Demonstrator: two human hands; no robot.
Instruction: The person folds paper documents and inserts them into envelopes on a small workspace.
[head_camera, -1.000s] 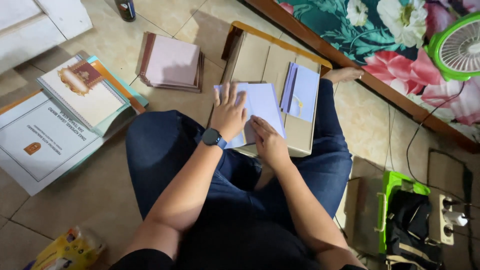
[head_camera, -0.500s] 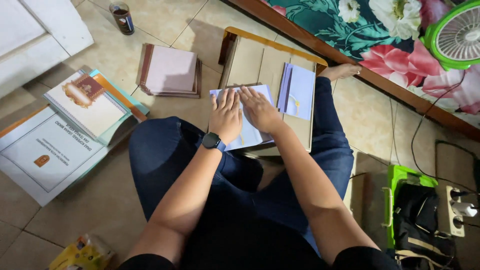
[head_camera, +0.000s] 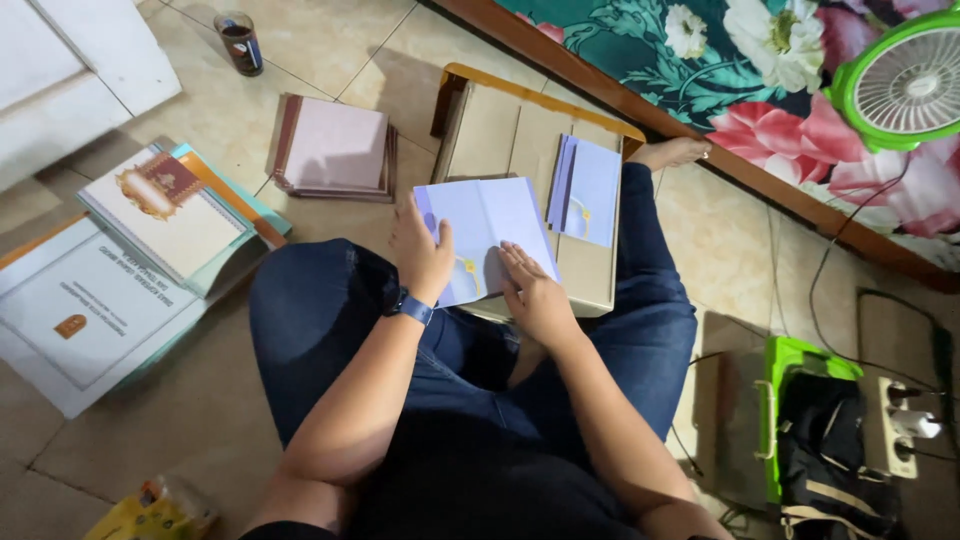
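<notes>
I sit cross-legged on a tiled floor with a flat cardboard box (head_camera: 500, 130) across my knees. A pale lilac folded card (head_camera: 490, 225) lies open on the box. My left hand (head_camera: 420, 250), with a dark wrist band, presses flat on the card's left edge. My right hand (head_camera: 535, 290) rests flat on the card's lower right part, fingers together. A small stack of the same lilac cards (head_camera: 585, 190) lies on the box just to the right.
A pile of pink cards (head_camera: 335, 148) lies on the floor to the left, beyond it books and papers (head_camera: 150, 225). A dark cup (head_camera: 240, 42) stands at the top. A green fan (head_camera: 900, 85), floral mattress, cables, power strip (head_camera: 900, 425) and green basket (head_camera: 800, 420) are right.
The lilac card has been opened out flatter. My right hand slid down to the card's lower right; my left hand shifted to its left edge.
</notes>
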